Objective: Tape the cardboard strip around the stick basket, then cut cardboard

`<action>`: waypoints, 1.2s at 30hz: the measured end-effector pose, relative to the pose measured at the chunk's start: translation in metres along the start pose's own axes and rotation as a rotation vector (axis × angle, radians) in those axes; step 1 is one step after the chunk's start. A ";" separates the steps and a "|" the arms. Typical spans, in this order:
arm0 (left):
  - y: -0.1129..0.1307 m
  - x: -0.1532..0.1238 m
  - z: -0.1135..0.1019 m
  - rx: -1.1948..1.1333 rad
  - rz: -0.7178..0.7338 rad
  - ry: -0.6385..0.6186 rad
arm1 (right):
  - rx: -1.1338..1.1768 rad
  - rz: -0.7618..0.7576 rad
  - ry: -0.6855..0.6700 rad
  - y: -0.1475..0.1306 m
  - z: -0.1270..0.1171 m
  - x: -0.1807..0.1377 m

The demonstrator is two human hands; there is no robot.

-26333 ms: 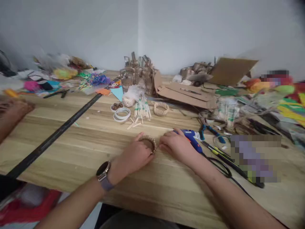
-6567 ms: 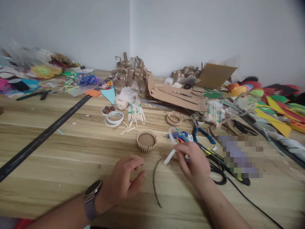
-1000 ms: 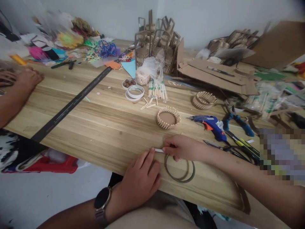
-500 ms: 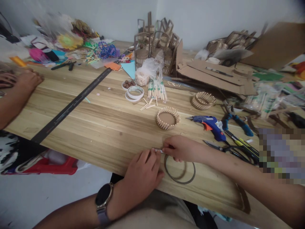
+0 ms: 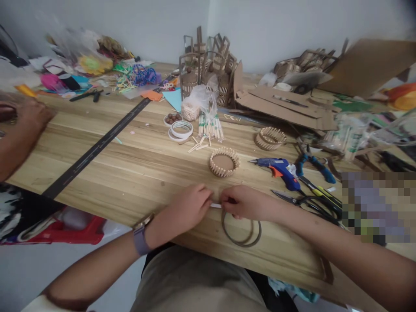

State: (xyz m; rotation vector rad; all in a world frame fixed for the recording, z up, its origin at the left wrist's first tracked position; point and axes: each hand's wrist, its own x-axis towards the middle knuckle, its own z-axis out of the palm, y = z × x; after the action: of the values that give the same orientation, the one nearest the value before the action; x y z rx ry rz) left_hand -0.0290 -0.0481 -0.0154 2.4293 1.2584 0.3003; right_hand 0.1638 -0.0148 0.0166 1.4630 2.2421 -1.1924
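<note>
My right hand (image 5: pixel 243 203) is closed at the upper edge of a thin brown cardboard ring (image 5: pixel 243 245), its fingers pinched together. A narrow white strip (image 5: pixel 217 205), which looks like tape, stretches between my two hands. My left hand (image 5: pixel 190 210), with a watch on its wrist, pinches the strip's left end; its fingertips are partly hidden. Just beyond my hands stands a small round basket base (image 5: pixel 225 163) with short wooden sticks around its wall.
To the right lie a blue glue gun (image 5: pixel 276 167), scissors (image 5: pixel 297 199) and blue-handled pliers (image 5: pixel 315 167). Another stick-walled ring (image 5: pixel 270 138) stands farther back. Tape rolls (image 5: pixel 181 130), bundled sticks (image 5: pixel 210 125) and finished baskets (image 5: pixel 204 71) are behind. A co-worker's hand (image 5: pixel 34 113) is at left.
My left hand has gone from lying flatter over the strip to a raised pinch, shifting slightly left. More of the white strip shows between my hands. My right hand keeps its grip.
</note>
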 end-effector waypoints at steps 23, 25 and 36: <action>0.006 0.029 -0.010 -0.421 -0.222 -0.283 | 0.132 0.032 0.218 -0.007 0.023 -0.027; 0.008 0.026 -0.010 -0.443 -0.234 -0.242 | 0.180 0.059 0.291 -0.011 0.031 -0.028; -0.016 0.027 -0.015 -0.733 -0.487 -0.100 | 0.306 -0.043 0.399 -0.011 0.081 -0.053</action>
State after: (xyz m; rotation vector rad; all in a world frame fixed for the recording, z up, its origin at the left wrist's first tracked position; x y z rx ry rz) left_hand -0.0309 -0.0141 -0.0086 1.4651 1.3421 0.4025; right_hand 0.1608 -0.1106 -0.0002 1.9258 2.4290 -1.4123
